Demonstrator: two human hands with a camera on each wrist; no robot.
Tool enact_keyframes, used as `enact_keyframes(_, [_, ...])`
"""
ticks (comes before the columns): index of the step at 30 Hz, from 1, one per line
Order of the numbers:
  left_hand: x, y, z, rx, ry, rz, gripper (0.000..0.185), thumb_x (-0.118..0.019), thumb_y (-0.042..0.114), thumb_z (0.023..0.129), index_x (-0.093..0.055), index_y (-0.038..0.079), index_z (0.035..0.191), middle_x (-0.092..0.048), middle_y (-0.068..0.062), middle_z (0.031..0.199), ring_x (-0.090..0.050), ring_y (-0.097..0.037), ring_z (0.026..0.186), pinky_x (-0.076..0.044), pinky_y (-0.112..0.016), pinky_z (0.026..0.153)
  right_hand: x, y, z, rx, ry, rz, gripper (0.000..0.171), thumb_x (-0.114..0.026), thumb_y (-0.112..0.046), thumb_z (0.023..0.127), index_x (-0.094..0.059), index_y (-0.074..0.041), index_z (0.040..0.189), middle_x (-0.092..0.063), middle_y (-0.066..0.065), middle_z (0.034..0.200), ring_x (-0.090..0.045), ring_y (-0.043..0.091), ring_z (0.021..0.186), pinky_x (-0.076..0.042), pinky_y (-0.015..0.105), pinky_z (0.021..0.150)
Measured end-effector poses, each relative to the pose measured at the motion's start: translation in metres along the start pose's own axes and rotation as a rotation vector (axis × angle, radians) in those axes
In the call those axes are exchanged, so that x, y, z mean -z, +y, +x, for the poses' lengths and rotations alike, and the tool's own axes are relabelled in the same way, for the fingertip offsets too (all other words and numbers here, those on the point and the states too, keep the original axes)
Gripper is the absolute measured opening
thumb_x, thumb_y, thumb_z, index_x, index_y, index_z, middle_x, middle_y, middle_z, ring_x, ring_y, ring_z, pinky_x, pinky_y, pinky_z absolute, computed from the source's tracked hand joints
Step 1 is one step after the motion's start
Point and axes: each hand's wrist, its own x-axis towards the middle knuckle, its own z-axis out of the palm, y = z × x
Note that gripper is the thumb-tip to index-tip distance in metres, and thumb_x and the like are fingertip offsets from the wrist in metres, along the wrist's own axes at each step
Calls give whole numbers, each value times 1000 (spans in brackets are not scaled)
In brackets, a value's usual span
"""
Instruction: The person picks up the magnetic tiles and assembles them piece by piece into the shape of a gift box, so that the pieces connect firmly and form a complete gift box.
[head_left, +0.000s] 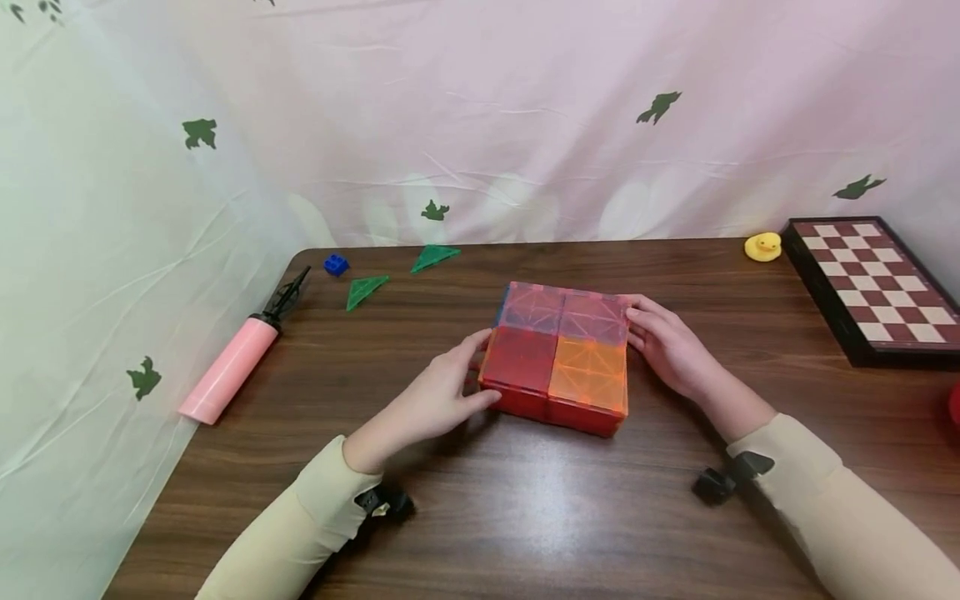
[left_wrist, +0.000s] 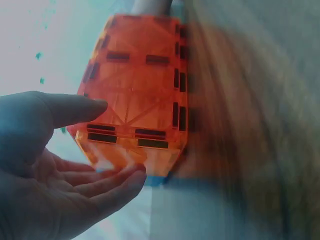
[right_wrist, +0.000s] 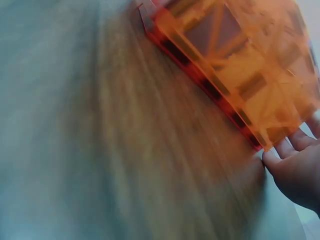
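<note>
A low square box of translucent magnetic tiles (head_left: 555, 350) sits on the table, its top made of pink-purple, red and orange squares. My left hand (head_left: 438, 396) holds its near left corner, thumb along the red front wall and fingers against the left side. In the left wrist view, that thumb (left_wrist: 75, 109) lies over the orange-looking wall (left_wrist: 135, 85) and the fingers bend round the end. At the far right corner, my right hand (head_left: 675, 346) holds the box with bent fingers. The right wrist view shows its fingertips (right_wrist: 287, 148) at the orange tile wall's corner.
Two green triangle tiles (head_left: 365, 291) and a blue toy brick (head_left: 336, 265) lie at the back left. A pink hand pump (head_left: 231, 368) rests along the left edge. A yellow rubber duck (head_left: 762, 247) and a checkered board (head_left: 885, 283) stand at the back right.
</note>
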Motion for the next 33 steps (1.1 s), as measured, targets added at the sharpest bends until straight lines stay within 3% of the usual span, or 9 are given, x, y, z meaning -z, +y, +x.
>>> enact_keyframes(9, [16,-34,25,81,37,-124,45,-69,19,100,-57,7,142,-64,-9,134,-62,-26,121,-50,-44,101,7,-8,-33,-48,-17,-102,28,-40,-19,112,-53,-5,132,-52,5,133,-54,12,121,-49,25,99])
enact_keyframes(16, [9,-44,45,202,95,-238,47,-67,21,101,-53,4,143,-61,-14,136,-65,-26,117,-56,-38,89,3,-10,-53,-74,-68,-197,28,-39,-18,112,-56,0,125,-57,9,122,-61,17,110,-53,29,95])
enact_keyframes(18, [5,-42,47,255,125,-317,48,-64,21,102,-50,4,145,-59,-16,138,-64,-27,117,-57,-38,88,2,-10,-55,-76,-84,-205,29,-37,-17,112,-56,2,126,-58,10,121,-62,18,108,-53,29,95])
enact_keyframes(21, [-3,-34,45,319,167,-523,52,-59,22,105,-41,2,150,-52,-20,143,-57,-31,126,-54,-43,95,-1,-12,-55,-79,-67,-213,34,-37,-19,112,-51,2,135,-54,12,131,-61,17,115,-51,27,97])
enact_keyframes(25, [-13,-15,31,345,153,-769,63,-55,26,106,-26,4,158,-36,-21,157,-43,-33,140,-44,-52,106,-8,-13,-48,-95,-34,-196,48,-36,-23,113,-31,-6,158,-30,17,157,-42,21,139,-45,23,102])
enact_keyframes(29, [-19,1,20,324,93,-810,77,-59,28,103,-15,10,162,-22,-14,166,-32,-32,147,-37,-53,112,-16,-13,-39,-124,-35,-181,59,-36,-26,112,-12,-16,165,-8,17,168,-18,34,152,-41,19,103])
enact_keyframes(31, [-21,4,21,308,85,-801,81,-62,26,101,-13,11,163,-20,-11,167,-30,-32,148,-35,-52,113,-20,-11,-35,-127,-42,-165,61,-38,-26,112,-10,-18,166,-6,15,169,-18,34,151,-41,19,104])
enact_keyframes(33, [-23,3,24,296,83,-786,83,-64,23,99,-13,12,164,-21,-10,167,-30,-31,149,-35,-50,114,-24,-9,-35,-130,-40,-160,62,-39,-26,111,-11,-21,166,-8,15,168,-26,29,148,-41,19,104])
